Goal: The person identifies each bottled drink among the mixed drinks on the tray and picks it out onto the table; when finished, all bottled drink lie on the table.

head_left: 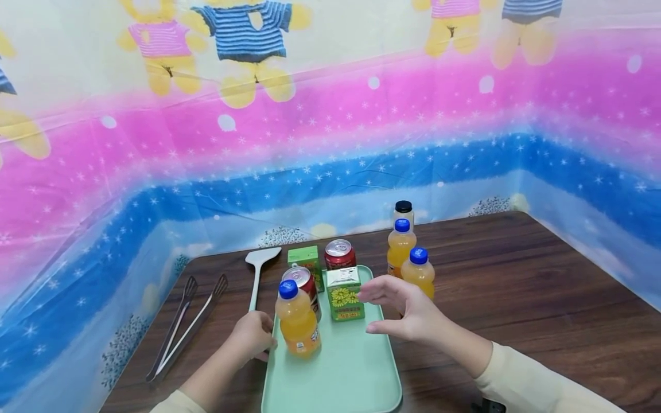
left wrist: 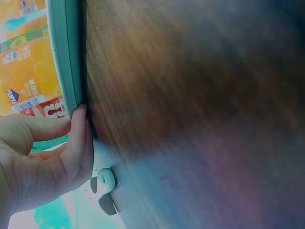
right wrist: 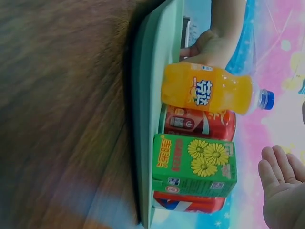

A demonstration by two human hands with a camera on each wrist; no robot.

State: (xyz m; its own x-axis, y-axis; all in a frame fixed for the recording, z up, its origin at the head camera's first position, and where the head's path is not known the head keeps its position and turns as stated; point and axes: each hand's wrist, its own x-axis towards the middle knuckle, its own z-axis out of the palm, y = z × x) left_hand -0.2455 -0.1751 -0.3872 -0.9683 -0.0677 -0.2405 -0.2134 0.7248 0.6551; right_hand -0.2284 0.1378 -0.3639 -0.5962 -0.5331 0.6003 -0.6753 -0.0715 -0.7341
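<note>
My left hand grips the left rim of a pale green tray; the left wrist view shows thumb and fingers pinching the tray edge. Toward the tray's left stands an orange soda bottle with a blue cap. Behind it are a red can and a green drink carton with yellow flowers. A second red can and a second green carton stand at the far end. Just right of the front carton, my right hand is held with fingers spread from the thumb, holding nothing.
Right of the tray stand two more orange soda bottles and a black-capped bottle behind them. A white spatula and metal tongs lie on the wooden table at left. A printed cloth hangs behind.
</note>
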